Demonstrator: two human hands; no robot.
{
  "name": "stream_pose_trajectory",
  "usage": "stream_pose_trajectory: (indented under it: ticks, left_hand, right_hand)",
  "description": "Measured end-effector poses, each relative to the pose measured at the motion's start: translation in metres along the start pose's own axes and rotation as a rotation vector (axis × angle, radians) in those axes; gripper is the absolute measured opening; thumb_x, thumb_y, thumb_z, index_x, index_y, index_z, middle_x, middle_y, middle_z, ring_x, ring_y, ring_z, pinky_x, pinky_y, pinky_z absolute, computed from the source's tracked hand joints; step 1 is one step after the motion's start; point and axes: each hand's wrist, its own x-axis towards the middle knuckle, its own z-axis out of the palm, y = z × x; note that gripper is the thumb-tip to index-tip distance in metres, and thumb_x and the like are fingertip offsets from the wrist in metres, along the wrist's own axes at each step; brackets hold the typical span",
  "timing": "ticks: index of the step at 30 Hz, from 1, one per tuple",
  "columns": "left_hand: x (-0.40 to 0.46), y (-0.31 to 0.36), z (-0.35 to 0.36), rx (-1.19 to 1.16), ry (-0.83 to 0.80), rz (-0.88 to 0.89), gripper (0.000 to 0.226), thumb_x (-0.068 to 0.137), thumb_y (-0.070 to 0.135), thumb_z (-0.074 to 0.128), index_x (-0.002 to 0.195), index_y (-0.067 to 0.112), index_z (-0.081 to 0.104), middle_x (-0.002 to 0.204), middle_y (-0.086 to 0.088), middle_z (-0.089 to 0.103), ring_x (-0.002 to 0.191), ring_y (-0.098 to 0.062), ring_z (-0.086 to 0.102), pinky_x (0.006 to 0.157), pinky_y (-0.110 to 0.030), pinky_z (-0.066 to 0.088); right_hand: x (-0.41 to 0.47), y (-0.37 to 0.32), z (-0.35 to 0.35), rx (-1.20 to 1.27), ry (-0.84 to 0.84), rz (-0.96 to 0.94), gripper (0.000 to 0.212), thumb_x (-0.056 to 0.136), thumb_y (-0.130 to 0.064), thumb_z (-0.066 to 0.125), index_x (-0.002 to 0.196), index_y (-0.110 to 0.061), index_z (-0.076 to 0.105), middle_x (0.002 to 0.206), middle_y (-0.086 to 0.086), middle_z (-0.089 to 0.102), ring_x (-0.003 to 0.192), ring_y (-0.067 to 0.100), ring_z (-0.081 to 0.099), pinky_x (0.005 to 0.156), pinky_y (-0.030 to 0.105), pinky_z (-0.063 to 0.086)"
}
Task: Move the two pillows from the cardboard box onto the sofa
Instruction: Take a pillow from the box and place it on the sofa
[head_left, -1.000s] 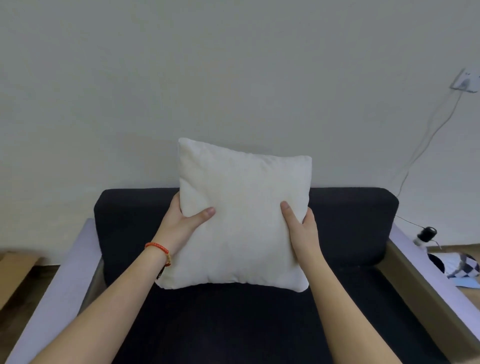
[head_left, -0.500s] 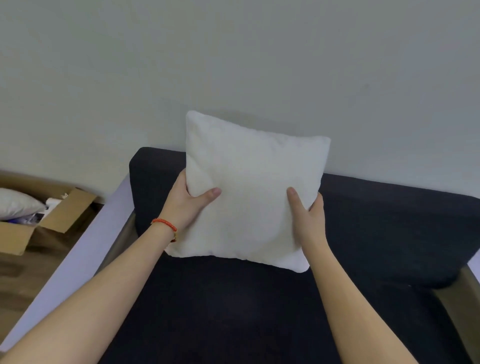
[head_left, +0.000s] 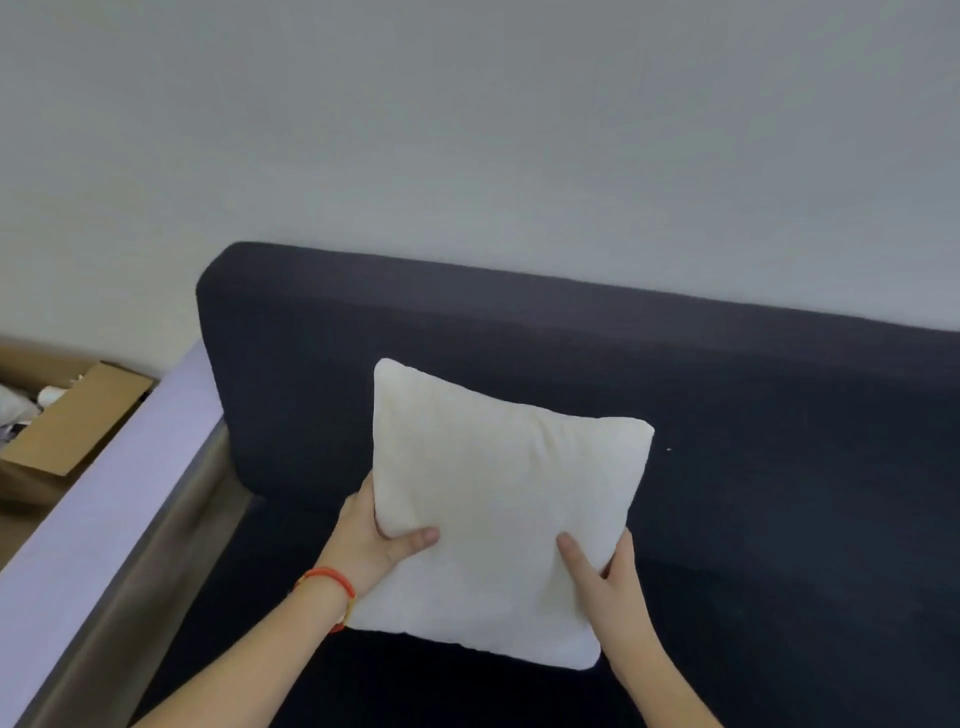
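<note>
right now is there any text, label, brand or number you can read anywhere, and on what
None can be read.
The white pillow, held by the left hand and right hand, shows no label or tag.
The dark sofa and the wall are bare of writing.
The cardboard box flaps show no print; its contents are too blurred to tell.
</note>
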Motion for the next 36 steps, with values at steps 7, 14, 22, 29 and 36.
stream_pose_trajectory:
  ticks: [7,14,22,29,36]
  left_hand:
    - [0.028,-0.095,0.021,-0.049,0.106,0.057,0.095,0.07,0.031,0.1,0.145,0.057,0.048,0.142,0.021,0.063,0.134,0.0,0.056,0.111,-0.032,0.045]
    - [0.001,-0.112,0.03,-0.052,0.239,0.071,0.078,0.075,0.009,0.095,0.13,0.049,0.055,0.128,0.032,0.069,0.121,0.008,0.064,0.09,-0.009,0.053]
    - [0.039,-0.114,0.026,-0.049,0.126,0.032,0.08,0.083,0.021,0.093,0.137,0.056,0.046,0.128,0.038,0.065,0.122,0.012,0.061,0.105,-0.027,0.05]
    - [0.031,-0.119,0.034,-0.031,0.227,-0.067,0.1,0.078,0.055,0.089,0.16,0.051,0.032,0.157,0.008,0.048,0.142,-0.014,0.05,0.121,-0.052,0.043]
    - [-0.057,-0.123,0.095,0.498,0.389,0.204,0.079,0.106,0.071,0.026,0.169,0.043,-0.014,0.181,0.002,-0.011,0.167,-0.021,-0.003,0.132,-0.044,0.008]
  right_hand:
    - [0.043,0.092,0.03,-0.009,-0.023,-0.01,0.071,0.092,-0.033,0.083,0.149,-0.042,0.04,0.127,-0.03,0.067,0.113,-0.011,0.065,0.091,0.025,0.056]
    - [0.022,0.103,0.04,-0.034,0.007,-0.007,0.061,0.091,-0.034,0.082,0.136,-0.053,0.045,0.126,-0.031,0.067,0.114,-0.01,0.065,0.087,0.023,0.056]
    - [0.058,0.1,0.051,-0.038,-0.01,-0.007,0.064,0.095,-0.04,0.079,0.147,-0.043,0.042,0.139,-0.019,0.062,0.126,0.005,0.062,0.108,0.039,0.054]
    - [0.06,0.102,0.062,-0.028,0.085,-0.051,0.065,0.093,-0.032,0.083,0.143,-0.042,0.043,0.145,-0.012,0.057,0.134,0.01,0.058,0.113,0.04,0.05]
    - [-0.009,0.137,0.082,-1.024,0.32,-0.757,0.081,0.108,-0.048,0.046,0.171,-0.008,0.012,0.174,0.019,0.026,0.165,0.033,0.015,0.13,0.061,0.012]
